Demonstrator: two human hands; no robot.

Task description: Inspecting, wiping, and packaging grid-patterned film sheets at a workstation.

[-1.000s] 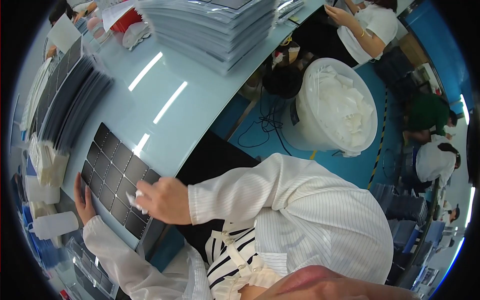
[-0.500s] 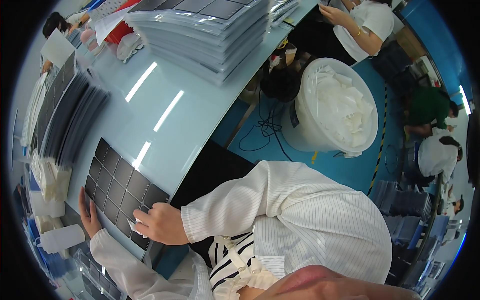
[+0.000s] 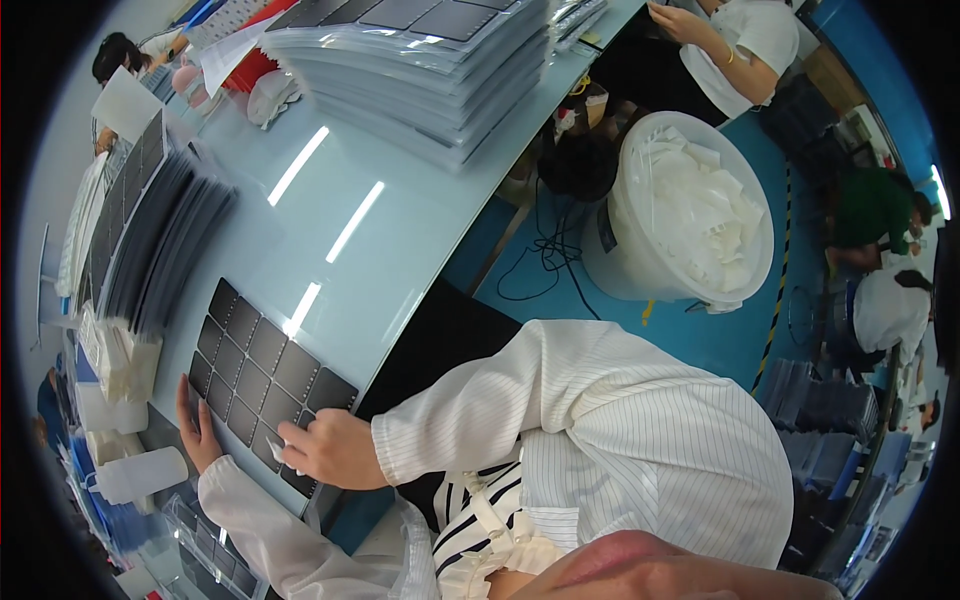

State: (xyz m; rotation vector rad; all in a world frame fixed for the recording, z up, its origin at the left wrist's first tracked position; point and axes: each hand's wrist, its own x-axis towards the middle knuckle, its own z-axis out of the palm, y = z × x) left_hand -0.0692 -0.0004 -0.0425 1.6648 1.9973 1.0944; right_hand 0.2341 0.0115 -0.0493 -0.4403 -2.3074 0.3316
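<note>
A dark grey sheet, divided into rounded squares with dotted seams, lies flat on the glossy table. My left hand rests along its left edge, fingers stretched and apart. Over the sheet's near right part, my right hand is closed around a small white wipe. Only a corner of the wipe shows beneath the fingers, touching or just above the sheet. The hand and sleeve cover the sheet's near right corner.
A tall stack of similar sheets in clear film stands at the far side; another stack is at the left. A white jug lies left of my arm. Right of the table, a bin holds white scraps. Co-workers sit beyond.
The whole view has shifted slightly, so everything appears a little further right. My left hand keeps its place by the sheet, and my right hand has barely moved over it, still holding the wipe.
</note>
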